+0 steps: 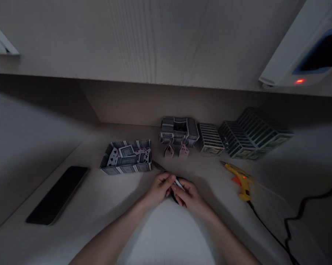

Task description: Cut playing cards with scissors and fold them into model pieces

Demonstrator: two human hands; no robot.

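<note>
My left hand and my right hand meet low in the middle of the head view, fingers closed around a small white piece that looks like a folded card. Beneath the hands lie scissors, blades pointing up and left, handles mostly hidden. Left of them is an open box made of striped cards, with loose playing cards inside. Beyond the hands, two small folded cards, a left one and a right one, stand before a card-built structure with an opening on top.
A yellow glue gun with a lit red light lies at the right, its black cord trailing forward. Striped card racks stand at the back right. A dark phone lies at the left. A shelf edge overhangs the back.
</note>
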